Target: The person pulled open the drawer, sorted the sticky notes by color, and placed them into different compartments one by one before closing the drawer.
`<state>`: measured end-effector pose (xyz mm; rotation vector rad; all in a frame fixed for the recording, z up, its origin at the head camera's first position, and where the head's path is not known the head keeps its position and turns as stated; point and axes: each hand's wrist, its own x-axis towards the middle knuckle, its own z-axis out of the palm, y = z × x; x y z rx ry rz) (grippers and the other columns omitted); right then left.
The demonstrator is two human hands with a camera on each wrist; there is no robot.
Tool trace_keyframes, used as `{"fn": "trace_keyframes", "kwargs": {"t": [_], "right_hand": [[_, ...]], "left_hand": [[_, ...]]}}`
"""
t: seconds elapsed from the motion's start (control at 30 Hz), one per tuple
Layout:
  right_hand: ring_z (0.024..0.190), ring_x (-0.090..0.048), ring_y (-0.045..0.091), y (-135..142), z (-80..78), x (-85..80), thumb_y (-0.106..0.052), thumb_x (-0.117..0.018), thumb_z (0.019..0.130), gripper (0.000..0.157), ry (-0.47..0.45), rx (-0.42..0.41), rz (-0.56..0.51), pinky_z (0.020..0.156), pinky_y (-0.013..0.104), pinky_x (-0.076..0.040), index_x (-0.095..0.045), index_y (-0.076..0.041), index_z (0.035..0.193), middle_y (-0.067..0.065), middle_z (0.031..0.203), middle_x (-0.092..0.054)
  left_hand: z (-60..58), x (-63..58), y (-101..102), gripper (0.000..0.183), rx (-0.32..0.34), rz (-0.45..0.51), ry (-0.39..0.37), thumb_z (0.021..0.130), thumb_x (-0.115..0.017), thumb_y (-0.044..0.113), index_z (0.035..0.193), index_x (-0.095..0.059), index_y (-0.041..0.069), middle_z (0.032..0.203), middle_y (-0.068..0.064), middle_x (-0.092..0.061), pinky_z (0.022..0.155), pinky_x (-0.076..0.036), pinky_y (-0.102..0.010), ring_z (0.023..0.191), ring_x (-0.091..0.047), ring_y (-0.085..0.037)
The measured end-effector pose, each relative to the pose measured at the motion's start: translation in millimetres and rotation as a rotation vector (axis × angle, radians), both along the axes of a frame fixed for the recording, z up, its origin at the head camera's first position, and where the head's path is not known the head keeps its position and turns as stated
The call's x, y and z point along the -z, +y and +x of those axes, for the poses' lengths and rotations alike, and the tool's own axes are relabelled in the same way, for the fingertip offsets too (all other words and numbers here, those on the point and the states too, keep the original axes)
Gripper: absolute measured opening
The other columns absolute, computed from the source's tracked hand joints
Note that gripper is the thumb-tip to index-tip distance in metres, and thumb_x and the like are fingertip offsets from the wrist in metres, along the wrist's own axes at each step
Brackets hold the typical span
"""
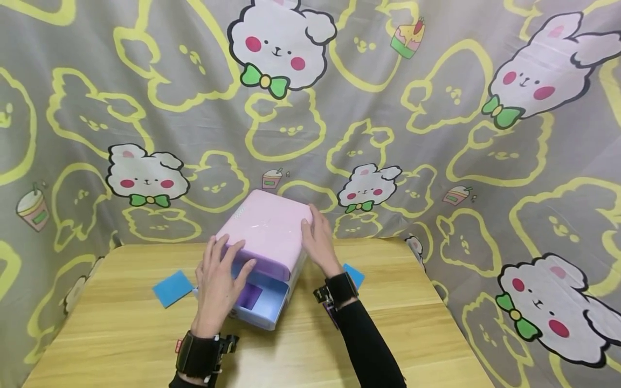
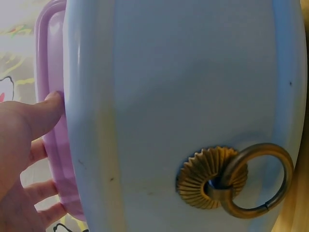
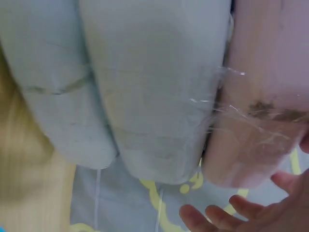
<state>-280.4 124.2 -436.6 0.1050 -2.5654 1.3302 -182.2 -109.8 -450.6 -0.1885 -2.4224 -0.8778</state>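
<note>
A small plastic drawer unit (image 1: 271, 226) stands turned on the table, with a pink top and a purple front edge. Beneath that edge, a light blue drawer (image 1: 271, 302) is pulled out, a purple piece (image 1: 249, 296) inside it. My left hand (image 1: 218, 280) rests at the unit's near left corner, fingertips on the top's edge; the left wrist view has the thumb on the purple front (image 2: 55, 130). With its thumb by the top edge, my right hand (image 1: 320, 242) touches the far right side. Its fingers extend beyond the pink tier (image 3: 256, 145) in the right wrist view.
One blue square (image 1: 173, 289) lies left of the unit, and another blue piece (image 1: 354, 275) shows behind the right wrist. A brass ring pull (image 2: 260, 181) hangs on the blue drawer front. Patterned grey cloth (image 1: 291, 129) encloses the wooden table (image 1: 398, 334).
</note>
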Motion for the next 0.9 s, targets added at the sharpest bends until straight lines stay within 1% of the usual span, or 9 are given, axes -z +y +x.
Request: {"fn": "trace_keyframes", "kwargs": {"t": [0.1,0.3,0.37,0.47,0.5,0.6,0.7,0.77,0.9], "right_hand": [[0.151,-0.033,0.038,10,16.9,10.0,-0.039,-0.045,0.106,0.059,0.013,0.035,-0.011,0.120,0.062,-0.031,-0.031,-0.016,0.159,0.018,0.164,-0.030],[0.146,-0.037,0.041,36,47.1,33.8,-0.028,-0.058,0.100,0.058,0.042,0.130,0.037,0.120,0.060,-0.031,-0.040,-0.008,0.152,0.021,0.157,-0.040],[0.144,-0.039,0.042,46,57.1,41.2,-0.024,-0.060,0.099,0.057,0.039,0.148,0.036,0.118,0.060,-0.033,-0.042,-0.006,0.150,0.024,0.154,-0.042],[0.140,-0.043,0.044,61,71.1,51.9,-0.021,-0.062,0.098,0.056,0.009,0.171,0.039,0.116,0.061,-0.036,-0.044,-0.002,0.147,0.026,0.150,-0.045],[0.138,-0.045,0.045,65,75.3,55.9,-0.020,-0.062,0.098,0.055,-0.002,0.176,0.045,0.112,0.060,-0.040,-0.045,0.000,0.147,0.027,0.149,-0.046],[0.130,-0.051,0.045,73,85.5,67.6,-0.019,-0.062,0.097,0.054,-0.031,0.194,0.095,0.103,0.059,-0.047,-0.047,0.001,0.145,0.029,0.146,-0.048],[0.126,-0.053,0.049,79,92.9,79.3,-0.017,-0.064,0.096,0.054,-0.042,0.209,0.157,0.098,0.061,-0.049,-0.048,0.004,0.143,0.032,0.142,-0.049],[0.128,-0.051,0.051,83,97.4,86.4,-0.017,-0.066,0.095,0.055,-0.059,0.220,0.191,0.101,0.064,-0.047,-0.049,0.005,0.142,0.034,0.143,-0.049],[0.127,-0.051,0.053,87,104.9,95.8,-0.018,-0.069,0.093,0.056,-0.095,0.223,0.216,0.101,0.065,-0.045,-0.051,0.005,0.141,0.034,0.140,-0.051]], "left_hand": [[0.7,1.3,-1,0.049,0.000,0.016,-0.002,0.092,-0.073,0.036,0.135,-0.061,0.014,0.156,-0.018,-0.042,0.103,-0.027,-0.082,0.153,-0.023,-0.044],[0.0,0.7,-1,0.047,0.002,0.030,0.000,0.093,-0.072,0.034,0.135,-0.062,0.015,0.156,-0.017,-0.042,0.103,-0.028,-0.082,0.153,-0.024,-0.044],[-0.5,0.2,1,0.046,0.005,0.033,0.002,0.094,-0.072,0.034,0.135,-0.062,0.015,0.156,-0.017,-0.043,0.103,-0.029,-0.081,0.152,-0.024,-0.045],[-0.4,0.4,2,0.045,0.006,0.040,0.002,0.094,-0.072,0.032,0.134,-0.063,0.015,0.155,-0.018,-0.044,0.102,-0.031,-0.080,0.152,-0.025,-0.045],[-0.1,0.9,2,0.044,0.005,0.042,0.003,0.094,-0.072,0.032,0.134,-0.063,0.015,0.155,-0.018,-0.044,0.101,-0.031,-0.079,0.151,-0.025,-0.046],[0.4,2.4,2,0.042,-0.003,0.052,0.009,0.095,-0.071,0.029,0.134,-0.063,0.015,0.155,-0.018,-0.044,0.101,-0.032,-0.078,0.152,-0.025,-0.045],[-0.5,3.2,1,0.040,-0.009,0.050,0.023,0.096,-0.069,0.027,0.133,-0.064,0.015,0.154,-0.019,-0.045,0.100,-0.033,-0.077,0.151,-0.026,-0.045],[-1.0,3.0,0,0.038,-0.009,0.049,0.036,0.097,-0.068,0.024,0.133,-0.064,0.015,0.154,-0.019,-0.046,0.099,-0.034,-0.076,0.151,-0.027,-0.045],[-2.8,3.6,-1,0.035,-0.009,0.042,0.052,0.098,-0.066,0.022,0.133,-0.064,0.015,0.153,-0.020,-0.047,0.098,-0.036,-0.075,0.150,-0.029,-0.045]]}}
